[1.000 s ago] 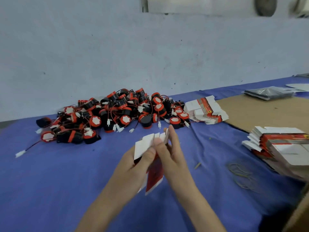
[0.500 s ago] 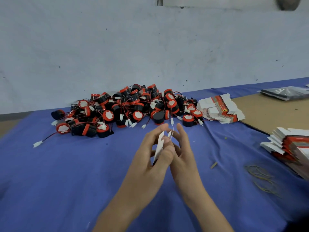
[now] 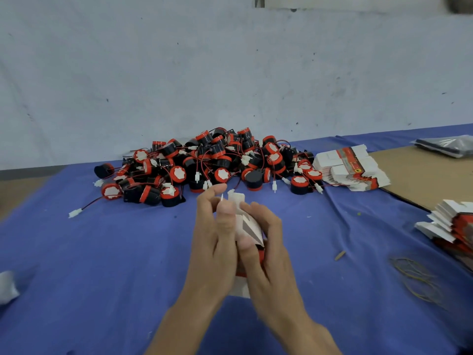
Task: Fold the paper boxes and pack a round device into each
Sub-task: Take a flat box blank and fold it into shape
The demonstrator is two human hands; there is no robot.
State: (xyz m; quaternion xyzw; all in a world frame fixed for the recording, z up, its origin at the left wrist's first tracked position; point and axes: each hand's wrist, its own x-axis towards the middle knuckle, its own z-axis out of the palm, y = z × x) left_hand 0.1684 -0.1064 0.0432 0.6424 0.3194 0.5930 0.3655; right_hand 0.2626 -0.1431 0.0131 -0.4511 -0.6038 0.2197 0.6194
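Note:
A white and red paper box (image 3: 245, 221) stands on end between my two hands, partly opened out, its white flaps pointing up. My left hand (image 3: 214, 239) grips its left side with the thumb pressed on the front panel. My right hand (image 3: 266, 249) wraps its fingers round the right side. The box's lower part is hidden behind my hands. Just beyond, a heap of black and red round devices (image 3: 210, 162) with red wires and white plugs lies on the blue cloth (image 3: 102, 265).
A stack of flat boxes (image 3: 350, 167) lies right of the heap and another stack (image 3: 453, 226) sits at the right edge. A cardboard sheet (image 3: 422, 175) covers the far right. Rubber bands (image 3: 414, 278) lie near right. A white object (image 3: 7, 285) shows at the left edge.
The box has gone from a flat sheet held edge-on to a partly opened shape between both hands. The view has shifted, so the heap sits more to the right in the frame.

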